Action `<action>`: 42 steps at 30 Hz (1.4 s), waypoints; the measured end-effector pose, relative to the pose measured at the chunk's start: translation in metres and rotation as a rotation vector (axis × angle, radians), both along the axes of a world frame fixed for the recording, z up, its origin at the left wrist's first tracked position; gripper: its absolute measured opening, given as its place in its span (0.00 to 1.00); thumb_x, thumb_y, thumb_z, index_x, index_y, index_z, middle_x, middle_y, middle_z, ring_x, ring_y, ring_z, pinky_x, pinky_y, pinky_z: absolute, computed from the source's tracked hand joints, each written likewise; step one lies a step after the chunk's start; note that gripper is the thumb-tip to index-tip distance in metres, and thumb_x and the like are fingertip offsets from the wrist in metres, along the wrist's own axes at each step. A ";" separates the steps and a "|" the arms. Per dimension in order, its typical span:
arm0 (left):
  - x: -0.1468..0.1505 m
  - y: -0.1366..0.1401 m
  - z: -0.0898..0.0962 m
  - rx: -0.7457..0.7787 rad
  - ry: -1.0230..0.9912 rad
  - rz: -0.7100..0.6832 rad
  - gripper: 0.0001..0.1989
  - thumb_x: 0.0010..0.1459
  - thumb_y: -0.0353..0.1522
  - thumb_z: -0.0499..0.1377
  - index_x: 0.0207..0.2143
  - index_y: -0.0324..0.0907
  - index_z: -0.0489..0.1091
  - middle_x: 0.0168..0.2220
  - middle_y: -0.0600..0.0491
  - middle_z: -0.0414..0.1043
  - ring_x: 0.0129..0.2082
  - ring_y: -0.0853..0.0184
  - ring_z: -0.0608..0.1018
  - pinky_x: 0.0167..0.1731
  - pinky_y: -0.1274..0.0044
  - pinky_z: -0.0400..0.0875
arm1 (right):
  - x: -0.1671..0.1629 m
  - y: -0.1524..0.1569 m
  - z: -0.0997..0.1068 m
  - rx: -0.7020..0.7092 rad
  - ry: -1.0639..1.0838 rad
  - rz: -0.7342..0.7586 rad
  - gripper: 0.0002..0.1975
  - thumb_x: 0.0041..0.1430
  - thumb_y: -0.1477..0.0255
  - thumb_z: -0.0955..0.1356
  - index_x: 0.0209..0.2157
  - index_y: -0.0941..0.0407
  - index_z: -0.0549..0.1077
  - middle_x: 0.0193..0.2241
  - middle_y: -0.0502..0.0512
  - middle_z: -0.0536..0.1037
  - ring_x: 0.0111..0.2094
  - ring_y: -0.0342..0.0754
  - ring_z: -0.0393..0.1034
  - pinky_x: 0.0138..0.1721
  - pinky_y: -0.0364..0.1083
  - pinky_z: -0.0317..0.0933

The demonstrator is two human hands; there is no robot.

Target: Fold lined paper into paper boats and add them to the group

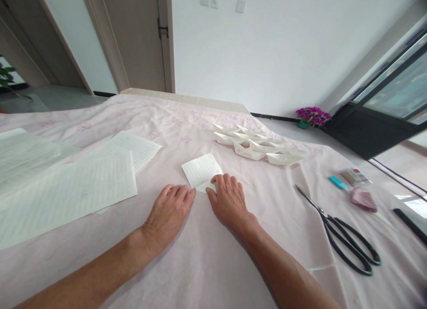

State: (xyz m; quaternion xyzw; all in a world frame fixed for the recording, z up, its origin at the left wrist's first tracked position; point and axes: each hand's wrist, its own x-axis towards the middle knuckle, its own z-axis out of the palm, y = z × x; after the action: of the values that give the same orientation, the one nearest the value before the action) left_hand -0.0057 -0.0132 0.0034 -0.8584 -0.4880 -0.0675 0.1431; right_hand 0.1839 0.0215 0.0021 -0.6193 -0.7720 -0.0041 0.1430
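On pink cloth (196, 269), the right hand (231, 198) is pressing folded paper (200, 169), apparently steadying it, left hand (171, 207) adjoining; neither grip's closure is showing clearly.

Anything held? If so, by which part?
Right hand touches the small paper at its near right edge; pinch or press, can't tell. Left hand: nothing visibly gripped.

The right grip (231, 195) touches a folded lined paper (202, 169); the left grip (171, 206) rests near its lower corner. Beyond the right grip stand paper boats (248, 152); to its right lie scissors (328, 218).
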 end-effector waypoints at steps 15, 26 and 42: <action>-0.001 -0.001 0.004 -0.036 0.009 0.011 0.19 0.61 0.22 0.53 0.54 0.40 0.68 0.42 0.46 0.72 0.42 0.60 0.75 0.42 0.67 0.71 | 0.048 -0.011 0.006 -0.010 -0.111 0.011 0.08 0.67 0.71 0.61 0.45 0.53 0.69 0.40 0.55 0.70 0.40 0.50 0.61 0.40 0.48 0.50; -0.005 0.004 -0.006 0.027 -0.116 -0.055 0.16 0.59 0.20 0.52 0.48 0.40 0.69 0.39 0.47 0.70 0.41 0.63 0.74 0.42 0.69 0.72 | 0.065 -0.017 0.019 0.004 -0.353 0.329 0.11 0.66 0.77 0.61 0.44 0.54 0.73 0.40 0.56 0.75 0.38 0.49 0.66 0.37 0.46 0.55; -0.011 0.004 -0.018 -0.003 -0.292 -0.227 0.20 0.57 0.18 0.53 0.51 0.36 0.68 0.51 0.44 0.73 0.52 0.64 0.75 0.54 0.70 0.71 | -0.018 -0.065 0.051 -0.182 -0.260 0.312 0.10 0.62 0.72 0.63 0.29 0.56 0.75 0.29 0.55 0.78 0.27 0.47 0.71 0.26 0.45 0.50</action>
State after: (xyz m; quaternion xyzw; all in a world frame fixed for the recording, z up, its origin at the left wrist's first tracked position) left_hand -0.0166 -0.0095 -0.0148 -0.8892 -0.4038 -0.2063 0.0609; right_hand 0.1664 -0.0437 0.0528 -0.4971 -0.8675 0.0080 -0.0151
